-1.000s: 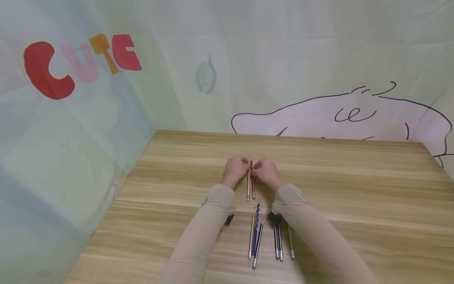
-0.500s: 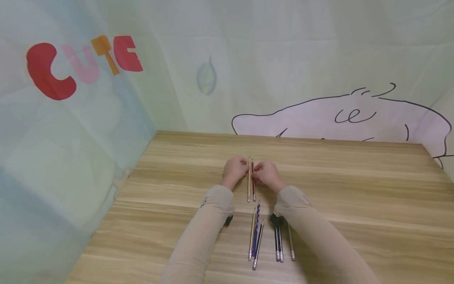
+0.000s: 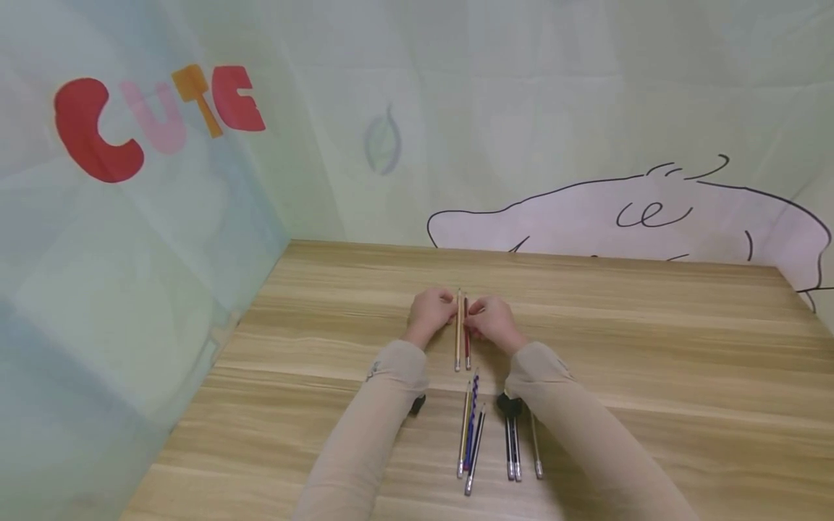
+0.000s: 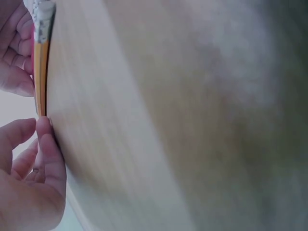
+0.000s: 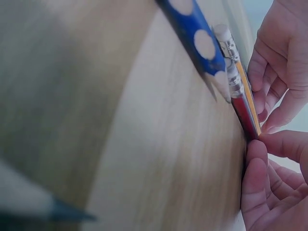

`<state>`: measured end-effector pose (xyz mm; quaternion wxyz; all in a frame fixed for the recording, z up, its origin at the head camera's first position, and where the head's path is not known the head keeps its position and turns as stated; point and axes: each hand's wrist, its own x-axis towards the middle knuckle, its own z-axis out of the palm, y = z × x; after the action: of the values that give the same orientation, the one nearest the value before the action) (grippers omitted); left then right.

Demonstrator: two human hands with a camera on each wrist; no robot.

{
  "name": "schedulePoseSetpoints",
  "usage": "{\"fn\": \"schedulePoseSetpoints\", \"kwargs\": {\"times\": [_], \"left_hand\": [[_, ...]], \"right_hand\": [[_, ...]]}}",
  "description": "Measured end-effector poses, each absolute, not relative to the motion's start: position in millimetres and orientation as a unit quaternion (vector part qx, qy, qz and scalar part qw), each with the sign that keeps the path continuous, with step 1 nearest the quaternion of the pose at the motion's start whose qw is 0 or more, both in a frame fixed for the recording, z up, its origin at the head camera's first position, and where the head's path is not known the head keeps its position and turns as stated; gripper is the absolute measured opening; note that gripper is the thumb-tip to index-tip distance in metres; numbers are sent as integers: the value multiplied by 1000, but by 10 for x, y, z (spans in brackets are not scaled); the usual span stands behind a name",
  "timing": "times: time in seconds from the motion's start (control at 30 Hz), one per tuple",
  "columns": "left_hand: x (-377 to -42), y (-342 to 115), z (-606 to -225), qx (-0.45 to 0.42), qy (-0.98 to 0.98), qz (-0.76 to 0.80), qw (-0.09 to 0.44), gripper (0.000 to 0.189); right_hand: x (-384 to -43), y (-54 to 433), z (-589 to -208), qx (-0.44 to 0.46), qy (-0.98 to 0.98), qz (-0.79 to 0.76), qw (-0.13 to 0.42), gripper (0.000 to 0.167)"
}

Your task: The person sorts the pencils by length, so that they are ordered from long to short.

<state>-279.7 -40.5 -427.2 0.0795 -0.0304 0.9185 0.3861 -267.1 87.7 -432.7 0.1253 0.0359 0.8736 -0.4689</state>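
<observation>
Two pencils lie side by side on the wooden table, eraser ends toward me: a yellow pencil (image 3: 458,340) on the left and a dark red pencil (image 3: 467,346) on the right. My left hand (image 3: 433,314) has its thumb and fingertips at the yellow pencil's left side; in the left wrist view they meet over its shaft (image 4: 41,79). The right hand (image 3: 493,318) pinches the dark red pencil between thumb and finger, its eraser end (image 5: 234,79) sticking out in the right wrist view. Fingers hide the far parts of both pencils in the wrist views.
Nearer on the table (image 3: 293,434) lie a yellow-and-black pencil (image 3: 465,434), a blue dotted pencil (image 3: 472,412) and a slanted dark pencil (image 3: 476,450). More pencils (image 3: 513,449) lie partly under the right sleeve (image 3: 573,420). A printed cloth wall (image 3: 352,202) stands behind.
The left fingers have drawn slightly left, so more of the yellow pencil shows. The two pencils and right fingertips have shifted slightly right, with the view itself shifting a little.
</observation>
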Motion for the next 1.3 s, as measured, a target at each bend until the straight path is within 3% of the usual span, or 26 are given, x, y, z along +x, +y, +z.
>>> {"fn": "schedulePoseSetpoints", "kwargs": {"times": [0.5, 1.3], "left_hand": [[-2762, -417, -4260, -22, 915, 395, 78, 29], [-2593, -582, -4091, 54, 921, 381, 64, 31]], "right_hand": [[-2636, 928, -4337, 46, 858, -494, 132, 19], [-2353, 1445, -4061, -37, 834, -521, 177, 33]]}}
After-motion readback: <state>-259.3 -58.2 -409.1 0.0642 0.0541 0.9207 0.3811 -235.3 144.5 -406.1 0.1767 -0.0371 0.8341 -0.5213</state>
